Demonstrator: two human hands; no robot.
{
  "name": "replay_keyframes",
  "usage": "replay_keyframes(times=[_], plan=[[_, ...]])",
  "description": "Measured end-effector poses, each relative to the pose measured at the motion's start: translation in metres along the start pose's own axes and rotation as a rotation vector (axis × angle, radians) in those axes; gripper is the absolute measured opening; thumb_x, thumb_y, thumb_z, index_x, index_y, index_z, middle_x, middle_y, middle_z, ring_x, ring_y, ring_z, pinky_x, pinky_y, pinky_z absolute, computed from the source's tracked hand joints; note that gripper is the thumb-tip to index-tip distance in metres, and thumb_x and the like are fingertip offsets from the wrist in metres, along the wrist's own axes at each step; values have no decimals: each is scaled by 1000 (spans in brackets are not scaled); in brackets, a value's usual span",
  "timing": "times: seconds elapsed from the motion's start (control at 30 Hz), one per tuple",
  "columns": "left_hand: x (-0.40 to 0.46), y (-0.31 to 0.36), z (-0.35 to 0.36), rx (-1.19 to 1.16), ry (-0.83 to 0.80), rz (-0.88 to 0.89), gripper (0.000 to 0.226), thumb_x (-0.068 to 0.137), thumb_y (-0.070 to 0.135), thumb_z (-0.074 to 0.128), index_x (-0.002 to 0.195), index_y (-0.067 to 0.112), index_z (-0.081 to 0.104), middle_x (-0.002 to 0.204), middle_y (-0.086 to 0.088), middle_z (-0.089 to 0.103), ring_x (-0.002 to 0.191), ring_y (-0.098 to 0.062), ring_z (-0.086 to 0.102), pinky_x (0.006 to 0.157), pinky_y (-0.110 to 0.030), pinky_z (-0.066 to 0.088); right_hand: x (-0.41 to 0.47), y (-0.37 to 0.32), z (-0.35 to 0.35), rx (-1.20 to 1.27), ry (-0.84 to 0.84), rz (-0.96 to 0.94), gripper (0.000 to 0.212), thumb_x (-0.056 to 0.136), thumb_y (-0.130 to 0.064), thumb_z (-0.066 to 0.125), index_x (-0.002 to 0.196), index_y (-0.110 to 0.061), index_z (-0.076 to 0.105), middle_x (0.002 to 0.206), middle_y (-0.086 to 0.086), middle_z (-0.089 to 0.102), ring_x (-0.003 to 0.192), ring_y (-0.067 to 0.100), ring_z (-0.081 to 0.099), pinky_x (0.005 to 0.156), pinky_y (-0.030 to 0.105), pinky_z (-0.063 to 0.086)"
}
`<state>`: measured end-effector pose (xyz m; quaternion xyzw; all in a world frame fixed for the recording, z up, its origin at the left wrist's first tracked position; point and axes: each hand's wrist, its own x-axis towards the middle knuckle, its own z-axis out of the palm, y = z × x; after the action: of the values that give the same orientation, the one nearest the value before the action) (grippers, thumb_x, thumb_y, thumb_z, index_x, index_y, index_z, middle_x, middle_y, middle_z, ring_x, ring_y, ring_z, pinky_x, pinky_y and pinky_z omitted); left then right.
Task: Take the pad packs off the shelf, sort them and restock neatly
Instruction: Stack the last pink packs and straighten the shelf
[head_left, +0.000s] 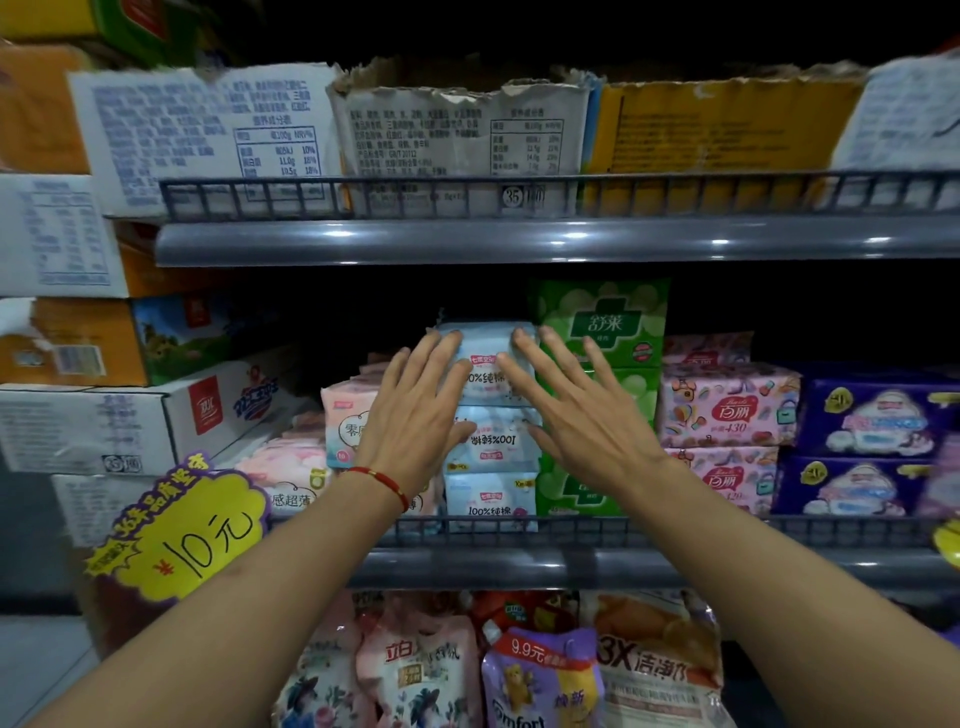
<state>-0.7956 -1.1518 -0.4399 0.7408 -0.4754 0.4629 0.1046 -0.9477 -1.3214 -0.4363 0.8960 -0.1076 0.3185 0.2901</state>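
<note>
A stack of three light blue pad packs stands in the middle of the grey shelf. My left hand lies flat against the stack's left front with straight fingers. On the right front, my right hand presses the same way, fingers spread. Green pad packs stand stacked right of the blue ones. Pink packs and purple packs follow further right. Pale pink packs lie left of the blue stack, partly hidden by my left wrist.
A yellow price tag reading 10 hangs at the shelf's left end. Cardboard cartons are piled at the left. The upper shelf carries torn cartons. Detergent pouches fill the shelf below.
</note>
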Motion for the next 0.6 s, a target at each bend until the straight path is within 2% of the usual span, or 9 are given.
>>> replay_keyframes(times=[0.1, 0.2, 0.3, 0.4, 0.47, 0.53, 0.6], plan=[[-2, 2, -3, -18, -8, -14, 74, 79, 45, 81, 137, 9, 50, 156, -16, 37, 147, -35, 31, 116, -55, 35, -7, 3, -4, 9, 4, -20, 85, 99, -45, 55, 165, -25, 4, 172, 5, -4, 158, 29, 0, 125, 57, 14], [-10, 14, -14, -79, 44, -19, 62, 84, 39, 77, 133, 9, 54, 152, -19, 41, 142, -37, 35, 112, -55, 39, -19, 5, -10, 52, 6, -29, 84, 96, -36, 60, 164, -24, 12, 172, 7, -1, 159, 29, 4, 124, 56, 19], [-33, 47, -27, -234, 131, -39, 47, 84, 18, 74, 127, 9, 57, 139, -17, 51, 130, -38, 46, 103, -52, 45, -49, 4, -15, 122, -11, -61, 78, 90, -26, 64, 160, -18, 30, 169, 12, 21, 152, 32, 29, 119, 53, 32], [-65, 103, -36, -536, 95, -146, 44, 79, 9, 68, 121, 11, 56, 122, -10, 52, 114, -31, 50, 97, -42, 45, -103, 9, -19, 171, -63, -60, 66, 84, -22, 66, 147, -14, 47, 157, 12, 42, 137, 31, 47, 109, 47, 43], [-82, 151, -42, -773, -59, -260, 45, 76, 14, 66, 119, 16, 54, 116, -3, 49, 107, -21, 47, 93, -32, 40, -153, 16, -16, 241, -107, -9, 55, 80, -20, 67, 134, -13, 57, 143, 11, 55, 120, 31, 57, 93, 46, 51], [-88, 202, -50, -999, -322, -360, 46, 78, 16, 67, 121, 23, 50, 117, 1, 47, 101, -11, 46, 88, -24, 39, -217, 22, -11, 292, -225, 62, 41, 81, -23, 67, 121, -16, 60, 126, 7, 60, 104, 32, 61, 76, 45, 54], [-88, 251, -48, -1148, -625, -381, 45, 80, 15, 71, 117, 25, 49, 113, 1, 55, 95, -12, 56, 83, -21, 46, -288, 30, -9, 305, -391, 148, 34, 80, -24, 65, 113, -19, 58, 112, 5, 61, 93, 32, 63, 61, 41, 50]])
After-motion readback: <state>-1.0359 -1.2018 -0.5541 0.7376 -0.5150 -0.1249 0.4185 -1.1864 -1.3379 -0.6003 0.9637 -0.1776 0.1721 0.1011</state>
